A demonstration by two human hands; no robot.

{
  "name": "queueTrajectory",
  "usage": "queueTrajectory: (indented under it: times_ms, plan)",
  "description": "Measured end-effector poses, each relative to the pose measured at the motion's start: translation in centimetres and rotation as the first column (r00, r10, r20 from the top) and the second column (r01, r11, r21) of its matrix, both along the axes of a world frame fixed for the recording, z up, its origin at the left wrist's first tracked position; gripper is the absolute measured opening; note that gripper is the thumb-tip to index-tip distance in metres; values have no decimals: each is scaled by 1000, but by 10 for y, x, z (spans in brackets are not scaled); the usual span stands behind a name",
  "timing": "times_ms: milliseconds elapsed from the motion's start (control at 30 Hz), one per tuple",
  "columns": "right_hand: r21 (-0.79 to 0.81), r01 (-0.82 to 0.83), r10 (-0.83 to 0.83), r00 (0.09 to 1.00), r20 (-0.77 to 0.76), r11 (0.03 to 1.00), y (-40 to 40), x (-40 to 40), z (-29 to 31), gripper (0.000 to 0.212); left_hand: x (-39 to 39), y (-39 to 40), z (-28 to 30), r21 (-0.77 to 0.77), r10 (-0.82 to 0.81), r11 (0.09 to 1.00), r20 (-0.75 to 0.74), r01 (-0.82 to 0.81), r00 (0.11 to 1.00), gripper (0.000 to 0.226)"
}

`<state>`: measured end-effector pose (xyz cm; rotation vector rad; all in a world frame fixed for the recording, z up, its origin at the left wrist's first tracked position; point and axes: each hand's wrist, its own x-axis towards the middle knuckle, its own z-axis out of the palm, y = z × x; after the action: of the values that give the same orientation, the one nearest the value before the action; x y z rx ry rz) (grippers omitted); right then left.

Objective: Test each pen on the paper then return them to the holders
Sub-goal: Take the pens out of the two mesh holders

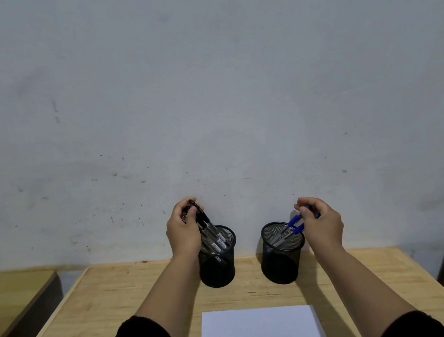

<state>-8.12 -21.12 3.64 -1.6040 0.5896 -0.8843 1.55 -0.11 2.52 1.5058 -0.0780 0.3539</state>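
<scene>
Left holder point(217, 269): under our left hand point(183, 231), which grips black-capped pens point(212, 233) standing inside.
Right holder point(283, 264): under our right hand point(322, 223), pinching blue pens point(290, 228) inside.
Paper point(260, 329): between our forearms.

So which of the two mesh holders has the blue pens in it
The right mesh holder, under the right hand, holds the blue pens. The left mesh holder has black-capped pens instead, gripped by the left hand.
</scene>
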Motion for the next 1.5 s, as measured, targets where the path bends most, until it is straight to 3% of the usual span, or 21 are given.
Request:
queueTrajectory:
  times_ms: [300,467,567,867,1067,1267,1500]
  plan:
    - [97,72,-85,986,142,993,-5,-9,36,20,-6,4,57,-156,63,987,94,-47,994,23]
    - [233,39,-96,966,241,972,-3,-32,48,18,-29,18,80,-345,77,937,65,-50,995,21]
    - [308,41,-123,960,251,950,2,-54,29,17,-41,34,65,-412,120,905,2,-109,993,21]
    - [510,201,-270,961,63,836,2,-88,-64,19,-73,40,-42,-448,177,833,-338,-324,924,18]
    - [497,294,-293,953,-83,816,-3,-81,-86,19,-72,30,-66,-277,242,865,-501,-419,831,28]
    - [285,349,-297,931,-211,893,1,-68,-97,17,-71,32,-78,-72,292,931,-442,-358,848,27]
    - [-2,293,-280,910,-306,956,1,-63,-105,20,-68,36,-86,192,321,944,-363,-267,875,23]
